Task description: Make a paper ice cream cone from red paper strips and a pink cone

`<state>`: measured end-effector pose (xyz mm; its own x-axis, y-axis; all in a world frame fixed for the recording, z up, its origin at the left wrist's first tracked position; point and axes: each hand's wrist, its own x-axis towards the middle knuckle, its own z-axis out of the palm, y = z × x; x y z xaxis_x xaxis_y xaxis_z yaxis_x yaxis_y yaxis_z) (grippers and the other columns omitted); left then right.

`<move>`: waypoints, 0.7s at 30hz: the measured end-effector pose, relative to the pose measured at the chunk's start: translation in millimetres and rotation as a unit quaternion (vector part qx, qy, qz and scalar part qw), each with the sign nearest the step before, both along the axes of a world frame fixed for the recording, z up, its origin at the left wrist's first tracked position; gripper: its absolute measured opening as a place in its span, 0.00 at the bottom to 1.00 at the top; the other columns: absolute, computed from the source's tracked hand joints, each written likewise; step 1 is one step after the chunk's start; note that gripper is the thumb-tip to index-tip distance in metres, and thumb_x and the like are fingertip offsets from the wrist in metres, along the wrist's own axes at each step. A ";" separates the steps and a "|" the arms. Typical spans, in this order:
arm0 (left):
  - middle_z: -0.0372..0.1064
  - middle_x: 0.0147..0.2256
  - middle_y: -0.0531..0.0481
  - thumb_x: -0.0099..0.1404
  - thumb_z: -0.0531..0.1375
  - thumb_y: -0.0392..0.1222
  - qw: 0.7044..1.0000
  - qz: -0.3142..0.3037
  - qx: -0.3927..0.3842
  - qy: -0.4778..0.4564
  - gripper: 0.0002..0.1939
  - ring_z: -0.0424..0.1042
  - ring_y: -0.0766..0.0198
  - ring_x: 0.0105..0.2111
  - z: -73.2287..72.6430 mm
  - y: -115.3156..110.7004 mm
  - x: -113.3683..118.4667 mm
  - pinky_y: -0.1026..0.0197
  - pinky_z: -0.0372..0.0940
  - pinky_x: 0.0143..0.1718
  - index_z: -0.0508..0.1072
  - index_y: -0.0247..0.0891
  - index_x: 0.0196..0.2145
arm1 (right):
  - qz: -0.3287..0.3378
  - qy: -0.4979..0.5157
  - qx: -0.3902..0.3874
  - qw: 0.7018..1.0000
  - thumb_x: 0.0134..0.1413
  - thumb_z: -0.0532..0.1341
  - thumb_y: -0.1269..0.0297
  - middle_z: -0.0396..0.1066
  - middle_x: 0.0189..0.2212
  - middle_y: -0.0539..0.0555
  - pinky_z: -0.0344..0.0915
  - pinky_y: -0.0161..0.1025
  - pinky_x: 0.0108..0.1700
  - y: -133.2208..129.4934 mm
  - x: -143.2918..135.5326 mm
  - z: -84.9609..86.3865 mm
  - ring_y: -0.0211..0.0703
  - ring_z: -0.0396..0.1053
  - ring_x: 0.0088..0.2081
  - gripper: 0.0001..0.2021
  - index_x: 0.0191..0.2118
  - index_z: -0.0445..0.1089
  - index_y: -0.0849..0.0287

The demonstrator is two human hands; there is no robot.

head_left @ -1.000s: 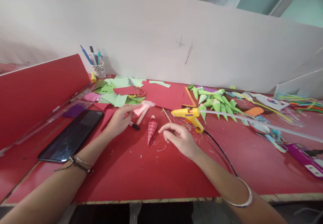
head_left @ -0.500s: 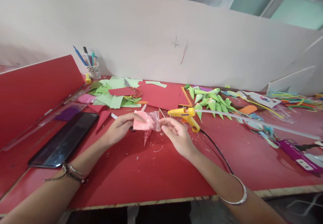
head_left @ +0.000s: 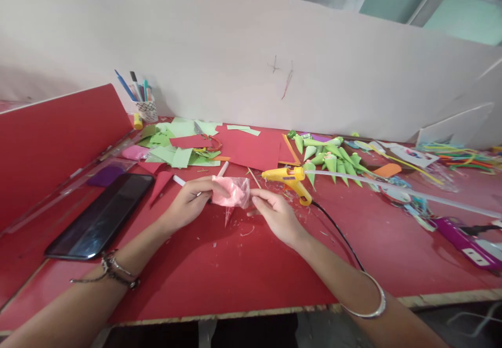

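A small clear plastic bag with soft pink stuff (head_left: 232,191) inside is held up between my two hands over the red table. My left hand (head_left: 191,200) pinches its left side, and the fingers of my right hand (head_left: 274,212) are closed on its right edge. Just below the bag a pinkish-red paper cone (head_left: 228,215) points toward me, its upper part hidden by the bag. A white stick (head_left: 223,169) pokes out behind the bag. To the right of it lies a yellow glue gun (head_left: 292,181) with a long clear glue stick in its back.
Green paper cones (head_left: 333,159) lie heaped behind the glue gun. Green paper scraps (head_left: 168,154) and red paper sheets (head_left: 251,149) lie at the back. A black phone (head_left: 102,217) rests at left. A purple power strip (head_left: 466,243) sits at far right. A pen cup (head_left: 146,111) stands by the wall.
The bag has shifted slightly right, with the pink stuff now spread across it. My right fingers have closed on its right edge. The cone below shows less.
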<state>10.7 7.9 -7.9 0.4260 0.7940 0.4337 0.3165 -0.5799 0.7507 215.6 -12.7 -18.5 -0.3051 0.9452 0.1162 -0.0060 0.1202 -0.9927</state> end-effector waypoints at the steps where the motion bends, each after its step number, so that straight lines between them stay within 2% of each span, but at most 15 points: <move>1: 0.67 0.28 0.50 0.50 0.44 0.25 1.000 -0.003 0.004 0.003 0.19 0.64 0.68 0.26 0.3 -0.6 0.6 0.67 0.58 0.27 0.72 0.35 0.27 | 0.003 -0.003 0.007 1.000 0.52 0.53 0.66 0.69 0.30 0.50 0.69 0.37 0.35 0.2 0.2 -0.1 0.36 0.68 0.32 0.08 0.35 0.68 0.57; 5: 0.67 0.27 0.51 0.49 0.44 0.23 1.000 -0.009 0.007 -0.001 0.19 0.63 0.69 0.25 0.0 -1.3 1.1 0.67 0.57 0.27 0.73 0.35 0.27 | 0.019 -0.023 0.044 0.999 0.52 0.53 0.68 0.68 0.30 0.49 0.67 0.37 0.38 0.5 1.7 0.0 0.36 0.67 0.32 0.08 0.31 0.69 0.55; 10: 0.68 0.27 0.50 0.52 0.46 0.26 0.998 -0.055 -0.016 -0.010 0.18 0.65 0.68 0.26 2.2 -2.9 1.9 0.66 0.59 0.28 0.74 0.35 0.28 | -0.021 -0.001 0.042 0.999 0.50 0.56 0.67 0.70 0.33 0.50 0.67 0.39 0.39 -0.7 1.7 1.9 0.38 0.68 0.34 0.08 0.37 0.69 0.55; 13: 0.69 0.27 0.50 0.53 0.46 0.27 0.997 -0.070 -0.024 -0.026 0.17 0.65 0.68 0.26 4.4 -4.6 4.3 0.66 0.59 0.28 0.74 0.35 0.26 | 0.010 -0.004 0.068 0.998 0.48 0.58 0.69 0.70 0.36 0.51 0.66 0.40 0.43 -0.4 2.5 2.4 0.39 0.67 0.38 0.10 0.39 0.69 0.54; 17: 0.68 0.26 0.50 0.53 0.47 0.27 0.996 -0.077 -0.029 -0.028 0.16 0.65 0.68 0.25 4.4 -5.2 6.4 0.66 0.59 0.28 0.73 0.35 0.25 | 0.068 -0.012 0.086 0.994 0.46 0.60 0.68 0.66 0.39 0.52 0.67 0.39 0.42 -1.3 3.9 0.0 0.40 0.66 0.42 0.12 0.40 0.70 0.53; 21: 0.68 0.29 0.48 0.54 0.47 0.28 0.997 -0.072 -0.034 -0.018 0.16 0.66 0.67 0.27 2.7 -5.7 6.7 0.65 0.60 0.29 0.74 0.34 0.27 | 0.052 -0.029 0.110 0.992 0.46 0.62 0.64 0.62 0.44 0.53 0.68 0.38 0.42 -6.2 2.8 0.5 0.41 0.64 0.46 0.14 0.42 0.68 0.52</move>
